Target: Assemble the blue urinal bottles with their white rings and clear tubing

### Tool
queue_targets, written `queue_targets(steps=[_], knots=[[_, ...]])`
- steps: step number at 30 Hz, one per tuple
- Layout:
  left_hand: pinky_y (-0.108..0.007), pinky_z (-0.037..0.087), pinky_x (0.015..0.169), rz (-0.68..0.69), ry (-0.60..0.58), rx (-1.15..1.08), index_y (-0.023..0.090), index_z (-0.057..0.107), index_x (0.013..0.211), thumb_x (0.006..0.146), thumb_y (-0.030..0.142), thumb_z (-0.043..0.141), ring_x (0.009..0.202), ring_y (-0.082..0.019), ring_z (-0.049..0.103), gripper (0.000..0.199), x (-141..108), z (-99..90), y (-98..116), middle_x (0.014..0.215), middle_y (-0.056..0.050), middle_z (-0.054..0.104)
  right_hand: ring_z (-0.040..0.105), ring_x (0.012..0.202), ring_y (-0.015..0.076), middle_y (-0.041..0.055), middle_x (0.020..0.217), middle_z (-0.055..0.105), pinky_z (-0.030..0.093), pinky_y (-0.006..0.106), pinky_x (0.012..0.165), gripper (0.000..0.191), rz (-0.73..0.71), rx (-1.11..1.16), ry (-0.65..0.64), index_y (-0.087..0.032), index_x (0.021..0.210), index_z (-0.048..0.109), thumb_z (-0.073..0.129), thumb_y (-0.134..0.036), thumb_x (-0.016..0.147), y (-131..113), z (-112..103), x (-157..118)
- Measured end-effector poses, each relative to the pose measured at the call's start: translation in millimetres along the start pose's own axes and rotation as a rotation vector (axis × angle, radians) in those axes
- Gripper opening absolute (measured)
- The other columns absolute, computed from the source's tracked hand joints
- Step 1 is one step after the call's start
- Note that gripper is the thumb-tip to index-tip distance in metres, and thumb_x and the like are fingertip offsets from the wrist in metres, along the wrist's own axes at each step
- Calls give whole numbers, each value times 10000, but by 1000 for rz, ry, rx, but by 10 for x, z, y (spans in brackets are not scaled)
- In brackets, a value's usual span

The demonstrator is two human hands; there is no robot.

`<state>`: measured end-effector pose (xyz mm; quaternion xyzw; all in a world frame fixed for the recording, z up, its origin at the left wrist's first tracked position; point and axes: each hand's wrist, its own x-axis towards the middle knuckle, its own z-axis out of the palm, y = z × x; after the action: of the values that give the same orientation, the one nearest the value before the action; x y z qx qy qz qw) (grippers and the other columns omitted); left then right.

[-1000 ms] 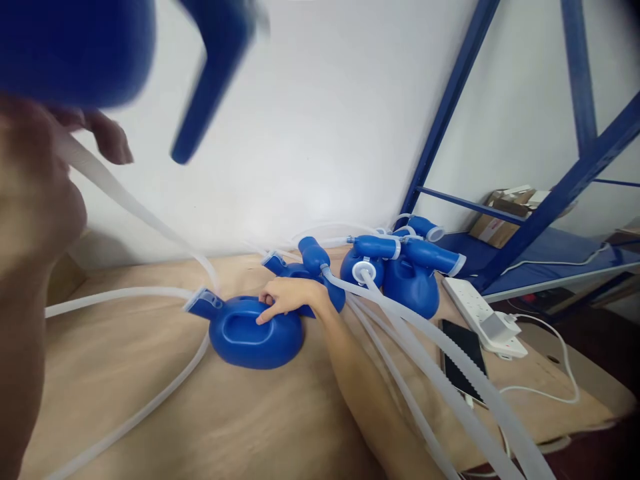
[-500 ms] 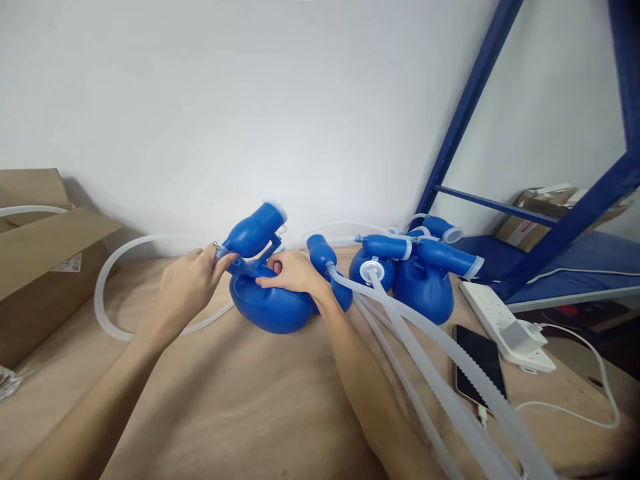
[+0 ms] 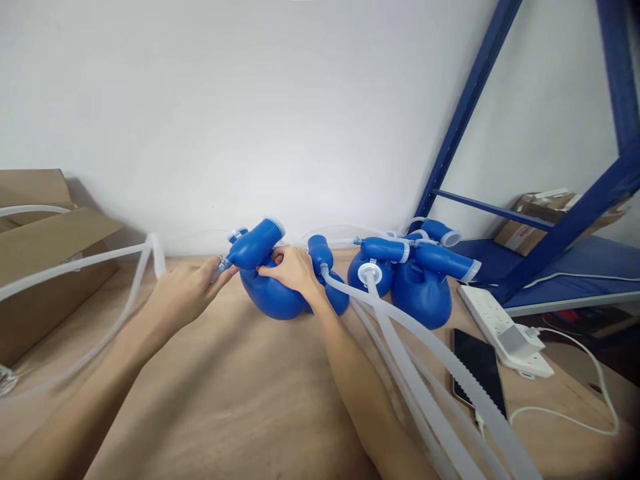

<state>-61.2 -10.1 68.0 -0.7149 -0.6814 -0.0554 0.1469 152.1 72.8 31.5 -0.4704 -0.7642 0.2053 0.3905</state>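
A blue plastic urinal bottle (image 3: pixel 273 297) rests on the table in front of me, its rounded body tilted. My left hand (image 3: pixel 187 290) pinches the narrow hose end of its blue funnel-shaped head (image 3: pixel 253 248), near a small metal clip. The head's wide, pale-rimmed mouth points up and right. My right hand (image 3: pixel 290 270) is closed round the top of the bottle by its handle, which the fingers partly hide. Behind my left hand shows a pale cap (image 3: pixel 237 235). A translucent hose (image 3: pixel 135 293) loops on the left, partly blurred.
Several similar blue bottles (image 3: pixel 423 297) with heads and translucent hoses (image 3: pixel 445 333) crowd the right. Beyond them lie a phone (image 3: pixel 477 367) and a power strip (image 3: pixel 500 327) with a charger. An open cardboard box (image 3: pixel 50 287) stands left; a blue metal frame (image 3: pixel 465 100) rises at right.
The bottle has turned and shifted slightly back in my hands, and its head now sits lower over the body. The hose on the left has swung up and leftward.
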Motion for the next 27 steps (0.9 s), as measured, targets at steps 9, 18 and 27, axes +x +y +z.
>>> queue_targets(steps=[9, 18, 27], knots=[[-573, 349, 1208, 62, 494, -261, 259, 662, 1344, 999, 560, 464, 1382, -391, 542, 499, -102, 122, -227, 1407, -170, 639, 650, 740, 173, 3, 712, 695, 383, 286, 651, 458, 112, 114, 83, -203, 655, 631, 783, -617, 780, 173, 47, 93], [-611, 419, 1209, -100, 162, -727, 214, 187, 1688, 788, 752, 706, 1565, -445, 338, 1170, -572, 1366, 358, 1717, -228, 264, 705, 809, 195, 39, 790, 748, 467, 287, 727, 497, 242, 205, -43, -193, 685, 664, 829, -657, 749, 242, 695, 80], [-596, 424, 1206, -255, 209, -721, 173, 247, 1670, 818, 634, 701, 1527, -446, 409, 1069, -265, 1855, -151, 1694, -250, 301, 645, 1301, 250, 137, 1501, 620, 546, 354, 1061, 835, 102, 575, -410, -210, 1488, 600, 916, -446, 751, 293, 1252, -13]])
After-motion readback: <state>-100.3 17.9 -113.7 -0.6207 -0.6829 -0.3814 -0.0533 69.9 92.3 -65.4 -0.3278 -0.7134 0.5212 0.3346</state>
